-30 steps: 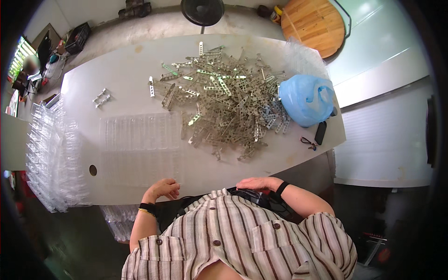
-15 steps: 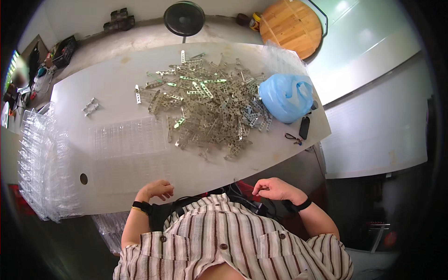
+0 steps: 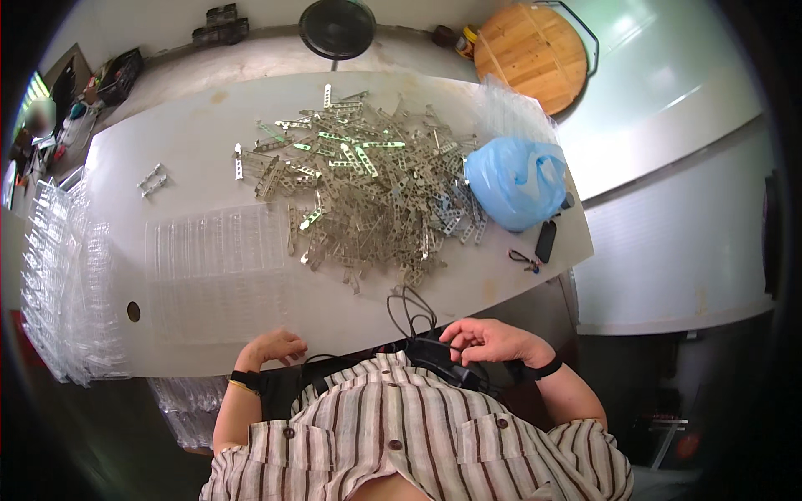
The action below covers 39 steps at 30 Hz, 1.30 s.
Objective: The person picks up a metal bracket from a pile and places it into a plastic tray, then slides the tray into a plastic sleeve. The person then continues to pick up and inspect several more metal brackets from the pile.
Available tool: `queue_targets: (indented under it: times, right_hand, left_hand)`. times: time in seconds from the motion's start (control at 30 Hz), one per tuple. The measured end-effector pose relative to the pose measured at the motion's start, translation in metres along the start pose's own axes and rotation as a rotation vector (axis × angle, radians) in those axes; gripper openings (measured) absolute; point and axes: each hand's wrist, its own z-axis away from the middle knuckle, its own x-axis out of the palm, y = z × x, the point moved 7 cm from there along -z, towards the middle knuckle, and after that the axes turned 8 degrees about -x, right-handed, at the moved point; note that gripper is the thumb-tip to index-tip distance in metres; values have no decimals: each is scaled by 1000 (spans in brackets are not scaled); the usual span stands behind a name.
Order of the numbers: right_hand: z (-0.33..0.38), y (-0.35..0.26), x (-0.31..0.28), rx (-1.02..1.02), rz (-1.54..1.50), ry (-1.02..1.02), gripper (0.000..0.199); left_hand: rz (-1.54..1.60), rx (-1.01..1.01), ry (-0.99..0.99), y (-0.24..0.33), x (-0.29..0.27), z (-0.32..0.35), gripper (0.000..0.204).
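1. Looks like a small workshop to me: perforated metal pieces (image 3: 376,188) lie heaped mid-frame on a broad white table (image 3: 196,179).
2. Clear plastic trays (image 3: 58,288) stack up at the left.
3. A black fan (image 3: 337,29) stands top centre, on bare grey floor (image 3: 267,60).
4. Upper left, a black crate (image 3: 119,77).

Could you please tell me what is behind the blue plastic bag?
Behind the blue plastic bag, clear plastic shows near the table's far right corner; a small dark object peeks out at its right edge. Whatever the bag covers is hidden.
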Motion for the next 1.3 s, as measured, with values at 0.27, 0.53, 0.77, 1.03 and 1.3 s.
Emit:
queue_targets:
  times: [0.27, 0.53, 0.77, 1.03, 1.3]
  right_hand:
    - [-50, 47, -59, 144, 37, -455, 40]
    - [-75, 130, -135, 136, 193, -548, 37]
    - [-58, 150, -93, 11, 50, -680, 40]
    - [-57, 153, -104, 48, 3, -693, 41]
    - [-65, 153, -92, 148, -175, -749, 31]
  left_hand:
    - [264, 80, 250, 13, 38, -5, 34]
    - [599, 90, 448, 74, 80, -31, 25]
    - [60, 453, 76, 190, 135, -49, 38]
    - [-84, 20, -300, 158, 195, -91, 33]
    - [333, -212, -622, 117, 230, -86, 21]
